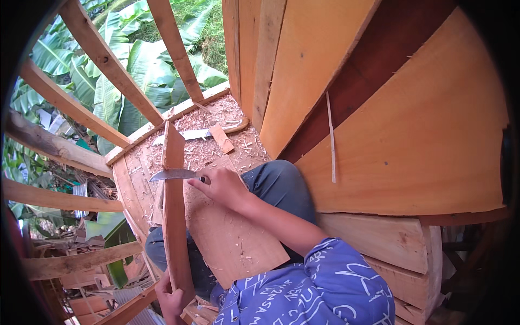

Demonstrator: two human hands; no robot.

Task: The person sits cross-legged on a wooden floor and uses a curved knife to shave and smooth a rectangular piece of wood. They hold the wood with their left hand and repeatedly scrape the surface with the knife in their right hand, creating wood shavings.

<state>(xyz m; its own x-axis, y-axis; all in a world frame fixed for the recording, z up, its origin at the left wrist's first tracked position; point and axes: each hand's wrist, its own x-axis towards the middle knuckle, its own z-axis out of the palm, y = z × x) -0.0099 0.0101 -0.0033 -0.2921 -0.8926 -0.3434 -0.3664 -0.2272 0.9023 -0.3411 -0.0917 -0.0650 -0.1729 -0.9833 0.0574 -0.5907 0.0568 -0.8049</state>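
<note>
A long, narrow wooden board (pixel 174 216) stands on edge in front of me, running away from my body. At its near end my left hand (pixel 172 298) is closed around it. My right hand (pixel 221 187) grips the dark handle of a knife (pixel 172 174), whose curved blade lies across the board's upper edge. Most of the handle is hidden in my fist. Beneath, a wide flat board (pixel 233 235) rests over my legs, with a few shavings on it.
Wood shavings (pixel 200 154) cover the floor, where a machete-like blade (pixel 189 134) and a small wood block (pixel 221 138) lie. Wooden railing slats (pixel 103 59) rise at the left, banana leaves beyond. Wooden panels (pixel 401 135) stand at the right, above stacked boards (pixel 374 241).
</note>
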